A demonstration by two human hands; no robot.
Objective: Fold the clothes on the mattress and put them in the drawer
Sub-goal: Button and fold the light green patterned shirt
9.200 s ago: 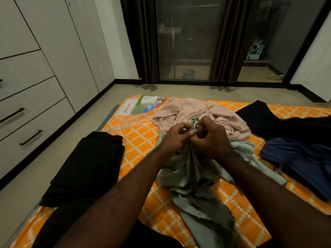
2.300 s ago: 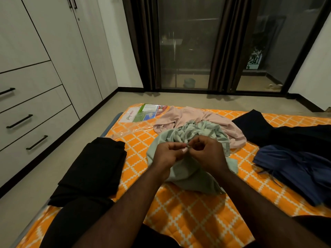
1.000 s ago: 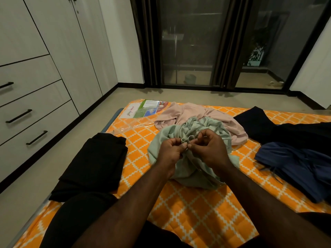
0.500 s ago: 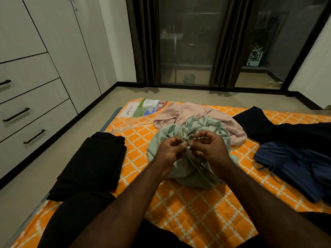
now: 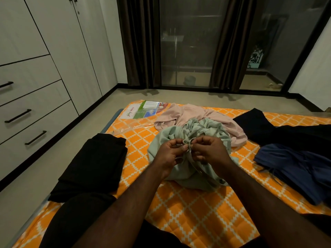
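I see both hands meet mid-view over the mattress [image 5: 188, 208]. The left hand [image 5: 170, 154] pinches a thin strip of the green garment [image 5: 207, 129] betw. thumb and forefinger; the right hand [image 5: 209, 151] pinches the same strip just beside it, fingers curled; the knuckles nearly touch. The garment sits bunched in a heap at the centre of the mattress, under and beyond the hands.

Mattress surface: orange w/ a white diamond grid, quilted, lying low on the floor [image 5: 75, 136]. At 12 o'clock from the heap a pink garment [image 5: 186, 113] lies crumpled, touching it; at 9 o'clock a folded black garment [image 5: 95, 165] rests on the mattress edge; at 3 o'clock a navy garment [image 5: 300, 169] is spread loose; at 2 o'clock a black garment [image 5: 265, 126] lies beside the navy one. At 11 o'clock, on the far corner, a printed leaflet [image 5: 145, 110] sits under clear plastic.

Room: dim; beige floor w/ dark skirting. At 9 to 10 o'clock a pale wardrobe [image 5: 68, 42] w/ drawers [image 5: 35, 108] below, all closed, dark bar handles. At 12 o'clock a glass door [image 5: 186, 42] betw. dark curtains [image 5: 141, 42]; white wall [image 5: 311, 68] at 2 o'clock.
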